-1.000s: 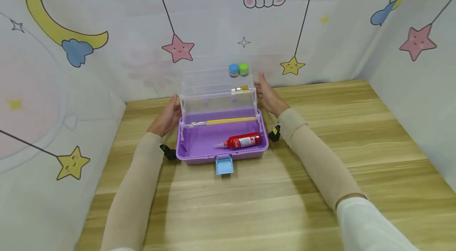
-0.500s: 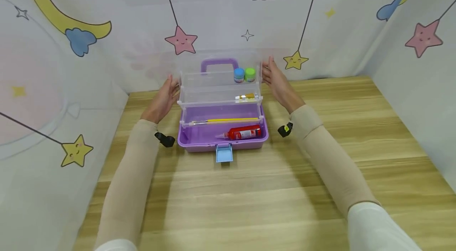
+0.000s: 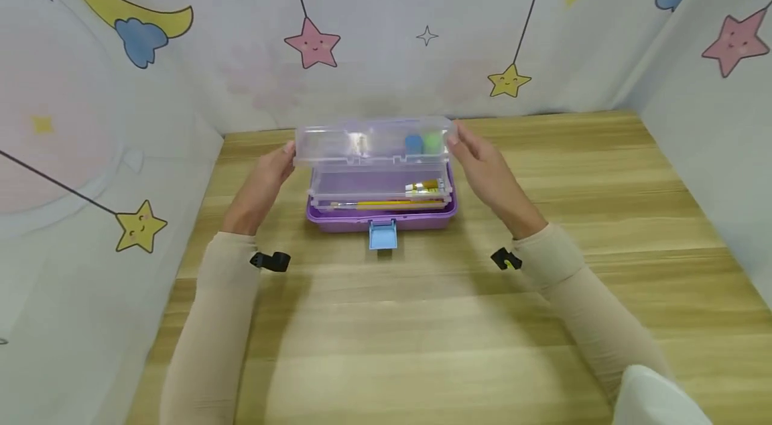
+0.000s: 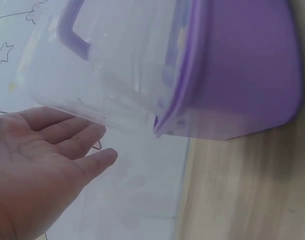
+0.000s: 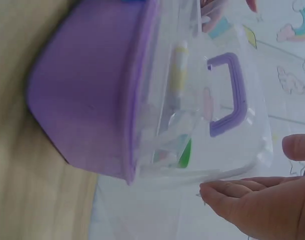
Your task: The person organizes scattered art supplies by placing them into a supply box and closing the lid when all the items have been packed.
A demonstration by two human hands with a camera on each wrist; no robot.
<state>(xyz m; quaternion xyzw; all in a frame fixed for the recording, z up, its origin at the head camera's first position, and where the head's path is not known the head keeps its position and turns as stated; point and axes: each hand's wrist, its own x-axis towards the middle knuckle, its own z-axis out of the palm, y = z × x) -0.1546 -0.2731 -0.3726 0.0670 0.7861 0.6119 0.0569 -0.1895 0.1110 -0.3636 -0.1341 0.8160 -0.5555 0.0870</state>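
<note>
A purple case (image 3: 338, 225) stands on the table with its clear lid (image 3: 332, 143) partly lowered over the clear trays. My left hand (image 3: 259, 187) touches the lid's left side; its fingers are extended in the left wrist view. On the opposite side, the straight fingers of my right hand (image 3: 491, 180) rest against the lid, the thumb apart from it in the right wrist view. Through the lid show a blue jar (image 3: 413, 144) and a green jar (image 3: 432, 142). Below lie a paint tube (image 3: 423, 185) and a yellow-handled paintbrush (image 3: 392, 204). Trays mostly hide the case's bottom.
A light-blue latch (image 3: 382, 236) hangs down at the case's front. The lid carries a purple handle (image 5: 237, 90). Behind the wooden table (image 3: 386, 324) hangs a white curtain (image 3: 386, 76) with printed stars. A black wrist camera (image 3: 271, 261) sits at my left wrist.
The lid has swung forward and down, and the trays have folded lower into the case, covering the red bottle. Both hands moved with the lid.
</note>
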